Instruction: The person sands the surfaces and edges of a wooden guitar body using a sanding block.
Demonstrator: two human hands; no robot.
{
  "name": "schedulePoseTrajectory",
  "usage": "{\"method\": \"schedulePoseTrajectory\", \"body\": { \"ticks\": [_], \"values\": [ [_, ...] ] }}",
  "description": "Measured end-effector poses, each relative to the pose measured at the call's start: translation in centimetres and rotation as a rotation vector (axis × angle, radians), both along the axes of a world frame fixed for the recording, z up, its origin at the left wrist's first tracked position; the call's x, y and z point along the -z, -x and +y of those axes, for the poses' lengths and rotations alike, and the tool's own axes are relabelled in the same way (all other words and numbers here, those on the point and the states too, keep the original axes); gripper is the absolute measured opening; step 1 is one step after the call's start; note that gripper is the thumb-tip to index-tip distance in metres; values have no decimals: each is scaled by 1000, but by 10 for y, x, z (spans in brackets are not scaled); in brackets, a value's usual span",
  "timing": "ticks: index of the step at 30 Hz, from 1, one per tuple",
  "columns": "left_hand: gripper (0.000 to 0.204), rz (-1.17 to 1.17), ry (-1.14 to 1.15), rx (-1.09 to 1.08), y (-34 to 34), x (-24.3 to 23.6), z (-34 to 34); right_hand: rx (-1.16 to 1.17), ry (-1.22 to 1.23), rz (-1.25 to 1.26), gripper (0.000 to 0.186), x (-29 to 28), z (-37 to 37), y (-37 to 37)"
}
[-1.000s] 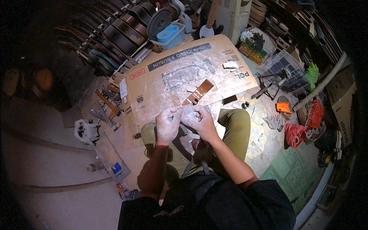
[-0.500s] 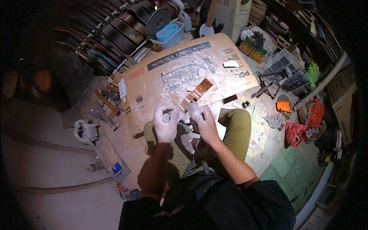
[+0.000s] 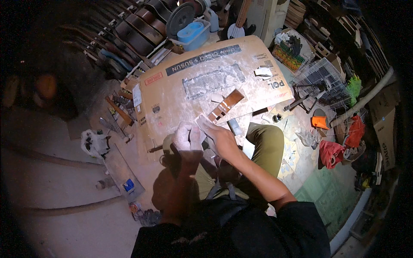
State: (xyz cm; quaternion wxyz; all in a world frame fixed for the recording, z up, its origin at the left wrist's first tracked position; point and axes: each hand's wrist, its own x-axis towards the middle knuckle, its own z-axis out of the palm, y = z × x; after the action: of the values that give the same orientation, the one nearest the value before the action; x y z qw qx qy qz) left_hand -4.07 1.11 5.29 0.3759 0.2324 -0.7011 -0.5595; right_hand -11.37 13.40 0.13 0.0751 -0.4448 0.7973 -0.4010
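Observation:
My left hand (image 3: 187,141), coated in pale dust, is curled closed; whatever is in its fingers is hidden. Beside it my right hand (image 3: 220,141) grips a pale grey pad (image 3: 202,123), its tip close to my left fingers; whether they touch is unclear. Just beyond them lies a brown slotted strip (image 3: 226,105) on the dusty cardboard sheet (image 3: 165,92). A small grey block (image 3: 234,127) rests just right of my right hand, and a small white piece (image 3: 263,72) sits near the sheet's upper right.
Guitars (image 3: 142,26) line the back left beside a blue tub (image 3: 189,34). Wood offcuts (image 3: 120,112) and a plank (image 3: 122,172) lie at left. At right are a wire cage (image 3: 320,79), red bags (image 3: 331,155) and a pipe (image 3: 365,103). My knee (image 3: 266,146) borders the sheet.
My right hand has turned and tipped the pale pad toward my left hand, which stays curled. The small grey block now shows right of my hands, and the view has shifted slightly.

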Motion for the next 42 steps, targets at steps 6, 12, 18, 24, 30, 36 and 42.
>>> {"method": "schedulePoseTrajectory", "body": {
  "ticks": [6, 12, 18, 24, 30, 36, 42],
  "values": [
    [16, -15, -92, 9, 0, 3, -11, -14, -127, -172, 71, -24, -2, 0],
    [26, 188, -158, 92, 9, -1, -27, 27, 125, -201, 73, -20, -2, -12],
    [44, -59, -236, -236, 2, 21, -17, -116, 129, -384, 66, -53, -1, -29],
    [97, -101, 72, -48, 16, 0, -13, -79, 181, -474, 55, -47, 3, -32],
    [128, -248, -52, 4, 12, -18, 3, -32, 42, -320, 41, -32, 2, -14],
    [135, -100, -148, 81, 10, 2, -6, 38, 174, -222, 50, -6, 5, -4],
    [133, -120, -100, 84, 6, -2, 1, -19, 141, -325, 47, -20, 6, -11]
  ]
}}
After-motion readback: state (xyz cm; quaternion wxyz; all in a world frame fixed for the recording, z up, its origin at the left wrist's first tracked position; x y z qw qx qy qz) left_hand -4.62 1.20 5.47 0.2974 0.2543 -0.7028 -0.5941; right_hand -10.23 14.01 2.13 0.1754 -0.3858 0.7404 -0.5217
